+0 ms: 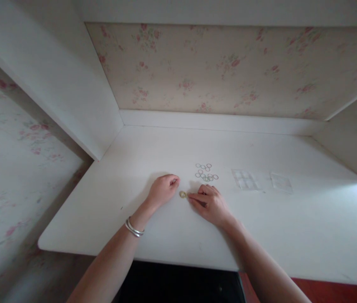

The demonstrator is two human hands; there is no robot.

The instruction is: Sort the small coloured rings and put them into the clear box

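Observation:
Several thin gold-coloured rings (182, 194) lie in a small overlapping cluster on the white desk, between my two hands. My right hand (211, 204) is closed in a pinch, thumb and index finger together at the right side of that cluster. A bit of gold-coloured ring shows at its fingertips. To the left of the cluster, my left hand (164, 188) rests on the desk with its fingers curled; whatever is in them, if anything, is hidden. Beyond my right hand, several silver-grey rings (206, 173) are spread flat, some overlapping.
A clear plastic compartment box (245, 180) lies right of the grey rings, with a clear flat plastic piece (281, 182) farther right. The white desk (166, 147) meets a raised back edge and side panels. A tiny dark speck (121, 208) is at the left.

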